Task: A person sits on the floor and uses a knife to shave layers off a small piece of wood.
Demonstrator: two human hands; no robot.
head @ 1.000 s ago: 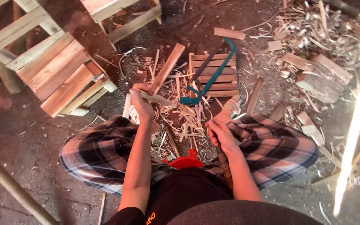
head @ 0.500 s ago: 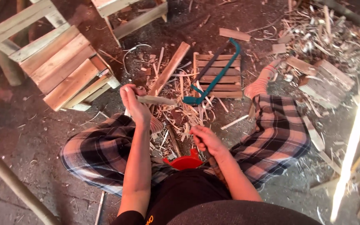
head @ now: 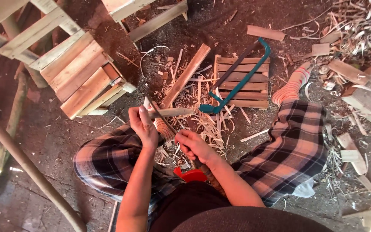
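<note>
A dirt floor [head: 65,141] strewn with wood shavings [head: 211,129] is seen from above, with a person seated on it in plaid trousers [head: 293,150], one leg stretched out to the right and the other bent to the left. At the upper left a slatted wooden stool [head: 82,81] is set on its side, and a bare pole [head: 26,165] is laid slanting across the lower left corner. A small slatted wooden panel [head: 245,83] is laid flat beyond the knees, and a teal-framed saw [head: 241,81] is rested across it, its handle end down on the shavings. A flat plank [head: 185,75] is laid slanting just left of the panel. A heap of offcuts [head: 357,56] is piled at the upper right. A red object [head: 190,175] is partly hidden between the thighs. The left hand [head: 144,126] is closed around one end of a thin wooden stick [head: 168,113], which is held level above the shavings, between the knees. The right hand [head: 194,145] is curled shut on a slim blade [head: 162,116], probably a knife, though the grip is hidden by the fingers; the blade is laid against the stick just beside the left thumb.
</note>
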